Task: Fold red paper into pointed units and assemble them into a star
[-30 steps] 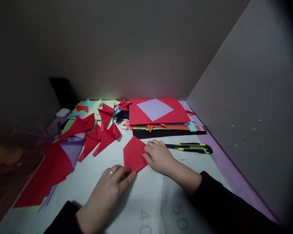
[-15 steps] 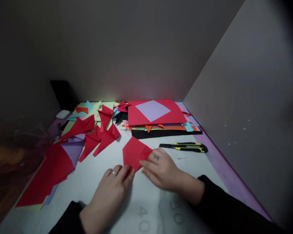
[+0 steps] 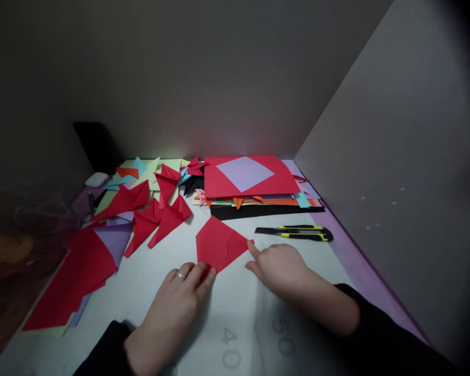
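A folded red paper (image 3: 219, 242) lies flat on the white work surface between my hands, with a point toward the right. My left hand (image 3: 181, 305), wearing a ring, has its thumb and fingertips closed on the paper's lower edge. At the right tip, the index finger of my right hand (image 3: 280, 266) touches the paper. The thumb of that hand sits slightly apart below, and its other fingers are curled under.
Folded red pieces (image 3: 170, 222) and red sheets (image 3: 78, 271) lie to the left. A paper stack (image 3: 272, 183) stands at the back, with a black-and-yellow cutter (image 3: 303, 233) before it. Behind is a grey wall (image 3: 219, 78); a phone-like black object (image 3: 96, 146) leans there.
My right hand has slid right, off the middle of the red paper to its right tip, uncovering a flap. My left hand has stayed at the lower edge. The view has shifted slightly.
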Tool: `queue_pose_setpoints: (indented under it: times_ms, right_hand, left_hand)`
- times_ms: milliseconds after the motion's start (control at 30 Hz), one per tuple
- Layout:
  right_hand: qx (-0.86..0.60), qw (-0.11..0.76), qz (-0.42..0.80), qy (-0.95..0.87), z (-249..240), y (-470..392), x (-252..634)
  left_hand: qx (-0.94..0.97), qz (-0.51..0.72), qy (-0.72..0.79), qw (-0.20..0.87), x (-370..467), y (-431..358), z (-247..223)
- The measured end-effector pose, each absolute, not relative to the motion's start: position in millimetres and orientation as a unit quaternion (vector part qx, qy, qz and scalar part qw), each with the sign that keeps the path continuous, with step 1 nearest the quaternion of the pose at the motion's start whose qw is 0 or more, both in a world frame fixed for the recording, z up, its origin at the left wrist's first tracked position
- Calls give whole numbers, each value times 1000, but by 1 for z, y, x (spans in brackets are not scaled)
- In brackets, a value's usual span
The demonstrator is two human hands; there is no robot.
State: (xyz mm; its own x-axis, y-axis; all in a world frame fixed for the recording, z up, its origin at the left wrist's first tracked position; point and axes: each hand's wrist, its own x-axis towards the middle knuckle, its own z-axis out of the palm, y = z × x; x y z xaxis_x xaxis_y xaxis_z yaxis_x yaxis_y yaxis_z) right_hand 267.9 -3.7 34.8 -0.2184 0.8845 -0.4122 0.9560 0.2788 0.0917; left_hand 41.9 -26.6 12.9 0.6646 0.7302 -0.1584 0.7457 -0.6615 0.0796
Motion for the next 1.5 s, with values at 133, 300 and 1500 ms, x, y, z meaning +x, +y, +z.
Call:
queue_pose_setpoints:
  times_ms: [133, 300, 1500]
  right_hand:
    - [628, 184, -79, 752, 40, -3, 274]
    - [511, -20, -34, 859, 24, -22, 259]
    - [375, -117, -17, 920, -11, -29, 249]
  left_hand:
    - [913, -79, 396, 56, 43, -27, 16]
    - [912, -73, 398, 64, 44, -27, 13]
    - [683, 239, 470, 505, 23, -2, 4]
